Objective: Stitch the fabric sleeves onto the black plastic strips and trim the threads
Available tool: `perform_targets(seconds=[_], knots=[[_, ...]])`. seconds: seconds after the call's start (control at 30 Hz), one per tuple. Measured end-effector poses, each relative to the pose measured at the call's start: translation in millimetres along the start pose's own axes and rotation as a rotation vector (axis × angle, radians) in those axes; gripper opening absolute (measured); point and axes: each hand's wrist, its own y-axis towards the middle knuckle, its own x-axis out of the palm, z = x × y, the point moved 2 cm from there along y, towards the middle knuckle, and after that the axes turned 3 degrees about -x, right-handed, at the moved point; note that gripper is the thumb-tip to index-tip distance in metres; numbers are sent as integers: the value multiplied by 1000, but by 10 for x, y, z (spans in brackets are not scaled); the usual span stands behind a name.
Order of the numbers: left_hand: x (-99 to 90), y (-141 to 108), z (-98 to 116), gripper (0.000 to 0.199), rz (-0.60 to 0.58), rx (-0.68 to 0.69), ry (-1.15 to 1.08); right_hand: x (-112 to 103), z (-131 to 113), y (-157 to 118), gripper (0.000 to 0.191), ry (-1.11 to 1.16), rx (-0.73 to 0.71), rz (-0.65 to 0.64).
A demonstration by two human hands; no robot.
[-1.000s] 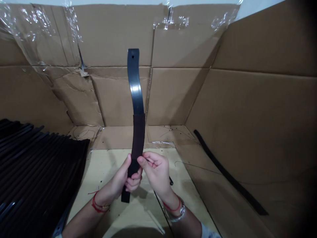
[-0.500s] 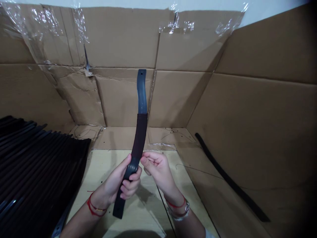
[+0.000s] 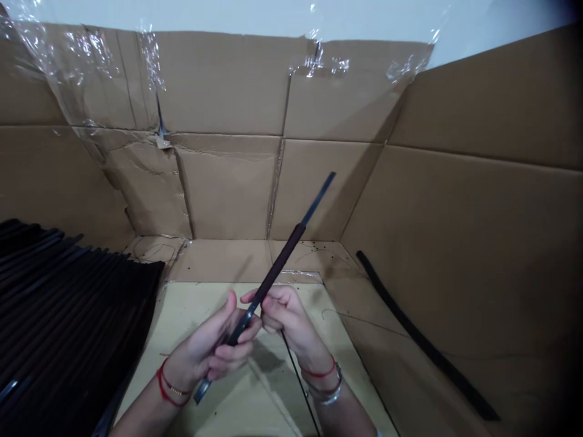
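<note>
My left hand (image 3: 223,346) is wrapped round the lower part of a long dark strap (image 3: 239,326), its thumb raised off it. The strap is seen almost edge-on and slants up to the right. A dark brown sleeve (image 3: 280,264) covers its middle, and a bluish-black end (image 3: 319,199) sticks out above. My right hand (image 3: 286,318) is closed in a pinch at the sleeve's lower end, one fingertip showing behind the strap. What lies between those fingers is hidden.
A large pile of dark strips (image 3: 77,328) lies at the left. At the right, a single black strip (image 3: 423,334) rests along the cardboard wall (image 3: 478,243). Cardboard surrounds a pale board (image 3: 195,303). Loose threads and dark specks lie around.
The strap has turned from showing its broad face upright to nearly edge-on, its top tipping right and down. My right fingers have moved in closer, partly behind the strap.
</note>
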Motion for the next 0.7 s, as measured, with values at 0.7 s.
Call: perform_targets(seconds=[0.7], knots=[[-79,-355,374,55,438,302,-49,-82,51,-868,43,-316,260,115]])
